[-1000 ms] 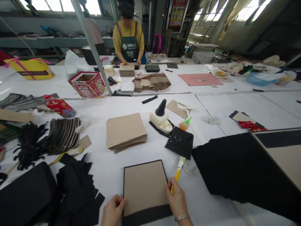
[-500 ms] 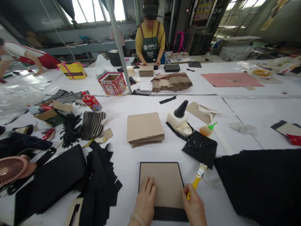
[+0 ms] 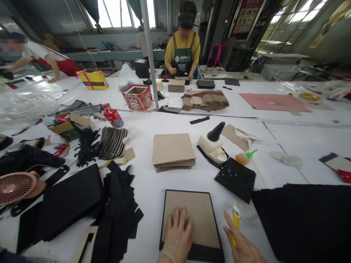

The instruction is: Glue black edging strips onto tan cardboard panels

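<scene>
A tan board (image 3: 197,208) with a black border lies in front of me, a wider black strip along its near edge. My left hand (image 3: 178,232) rests flat on the board with its fingers spread. To the right of the board, my right hand (image 3: 241,241) holds a yellow-handled brush (image 3: 236,219), its pale bristles pointing away from me. That hand does not touch the board. Beyond the board sits a stack of tan boards (image 3: 174,149). A white glue bottle (image 3: 212,144) with a black nozzle lies to the right of the stack.
Black sheets (image 3: 304,219) cover the near right. Black strips (image 3: 117,208), a black case (image 3: 71,201) and a pink fan (image 3: 19,186) are on the left. Across the table a person (image 3: 182,47) in a green apron works; another person leans in at far left.
My left hand has moved right and spread over the board. My right hand has moved off the board's edge to the right with the brush. The whole view has shifted slightly.
</scene>
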A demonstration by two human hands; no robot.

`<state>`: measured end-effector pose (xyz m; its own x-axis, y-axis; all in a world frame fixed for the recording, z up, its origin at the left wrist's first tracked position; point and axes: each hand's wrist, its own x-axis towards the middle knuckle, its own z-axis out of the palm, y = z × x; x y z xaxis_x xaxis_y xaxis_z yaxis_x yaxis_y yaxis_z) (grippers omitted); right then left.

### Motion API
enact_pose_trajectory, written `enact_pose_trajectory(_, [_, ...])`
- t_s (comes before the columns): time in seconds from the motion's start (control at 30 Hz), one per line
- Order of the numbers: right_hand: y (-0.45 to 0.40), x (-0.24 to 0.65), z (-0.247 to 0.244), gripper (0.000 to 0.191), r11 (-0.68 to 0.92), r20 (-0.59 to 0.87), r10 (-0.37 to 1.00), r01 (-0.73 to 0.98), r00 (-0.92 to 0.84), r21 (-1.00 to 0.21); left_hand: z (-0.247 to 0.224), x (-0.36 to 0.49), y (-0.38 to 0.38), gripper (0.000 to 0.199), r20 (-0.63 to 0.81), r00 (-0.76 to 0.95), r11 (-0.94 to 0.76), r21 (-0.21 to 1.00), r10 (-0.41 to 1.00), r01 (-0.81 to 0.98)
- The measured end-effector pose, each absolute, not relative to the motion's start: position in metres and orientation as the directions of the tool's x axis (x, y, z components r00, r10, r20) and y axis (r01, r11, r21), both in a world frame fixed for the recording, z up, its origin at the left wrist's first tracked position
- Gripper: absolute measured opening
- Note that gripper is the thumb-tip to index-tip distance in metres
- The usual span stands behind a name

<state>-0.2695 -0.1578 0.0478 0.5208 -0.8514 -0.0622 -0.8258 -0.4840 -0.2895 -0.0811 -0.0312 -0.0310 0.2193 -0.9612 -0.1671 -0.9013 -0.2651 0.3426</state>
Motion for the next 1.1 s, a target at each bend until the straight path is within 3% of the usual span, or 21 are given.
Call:
enact_pose_trajectory(0.1, [-0.166,-0.257,0.085,0.045,-0.494,-0.022,-0.83,-0.753,0.557,-0.435,-0.029,-0.079,-0.029,0.057,-0.149,0.188,-0.228,0.335,-0.971,-0.914])
enact_pose_trajectory(0.23, [-0.16,-0.21,0.109,0.04,-0.287,-0.078,-0.855,-0.593,0.513,-0.752,-0.03,-0.077,-0.025,0.065,-0.125,0.166,-0.199,0.331,-0.978,-0.922])
enact_pose_trajectory(0.4, [-0.146,-0.143,0.1,0.04,-0.079,-0.221,-0.82,-0.488,0.527,-0.869,-0.036,-0.079,-0.024,0.07,-0.106,0.164,-0.19,0.326,-0.981,-0.926])
enact_pose_trajectory(0.6, [-0.159,-0.116,0.077,0.035,-0.106,-0.233,-0.771,-0.48,0.593,-0.871,-0.035,-0.081,-0.025,0.074,-0.134,0.177,-0.213,0.343,-0.975,-0.915])
enact_pose_trajectory(0.87, [-0.205,-0.182,0.07,0.04,-0.109,-0.265,-0.853,-0.651,0.448,-0.751,-0.029,-0.075,-0.024,0.074,-0.165,0.148,-0.203,0.399,-0.975,-0.894])
enact_pose_trajectory(1.0, [-0.214,-0.215,0.075,0.04,-0.197,-0.194,-0.892,-0.738,0.408,-0.645,-0.018,-0.072,-0.024,0.065,-0.171,0.149,-0.213,0.472,-0.974,-0.855])
enact_pose_trajectory(1.1, [-0.219,-0.237,0.073,0.034,-0.326,-0.025,-0.905,-0.729,0.425,-0.602,0.0,-0.064,-0.025,0.053,-0.146,0.155,-0.211,0.559,-0.977,-0.802])
